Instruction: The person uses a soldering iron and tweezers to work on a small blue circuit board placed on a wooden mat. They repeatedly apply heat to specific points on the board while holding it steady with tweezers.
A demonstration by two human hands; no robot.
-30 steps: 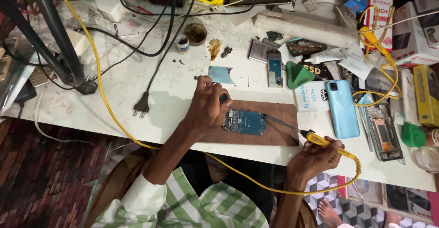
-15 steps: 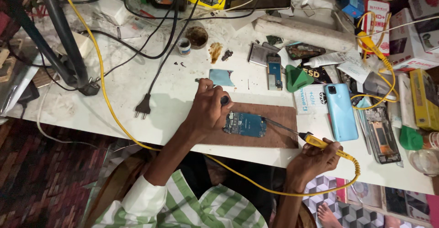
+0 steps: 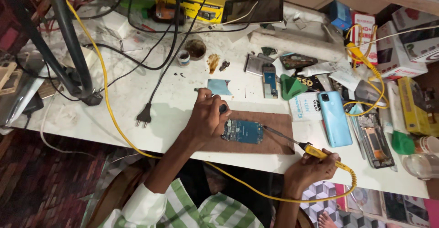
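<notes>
A blue circuit board [image 3: 245,131] lies on a brown wooden mat [image 3: 274,143] at the front of a white workbench [image 3: 114,104]. My left hand [image 3: 206,116] rests at the board's left end, fingers curled around a thin dark tool [image 3: 222,108]. My right hand [image 3: 310,169] grips a soldering iron's yellow handle [image 3: 320,154] near the bench's front edge. The iron's metal tip [image 3: 274,134] points left and ends beside the board's right end. A yellow cable [image 3: 109,104] runs from the handle under my arms and up across the bench.
A light blue phone [image 3: 334,117] lies face down right of the mat, beside an opened phone frame [image 3: 374,140]. A black plug [image 3: 144,116] lies left of my hand. Small parts, a green pick [image 3: 291,87], boxes [image 3: 402,50] and a dark lamp stand [image 3: 68,45] crowd the bench.
The view has drifted slightly. Both hands stay in place at the board and on the iron.
</notes>
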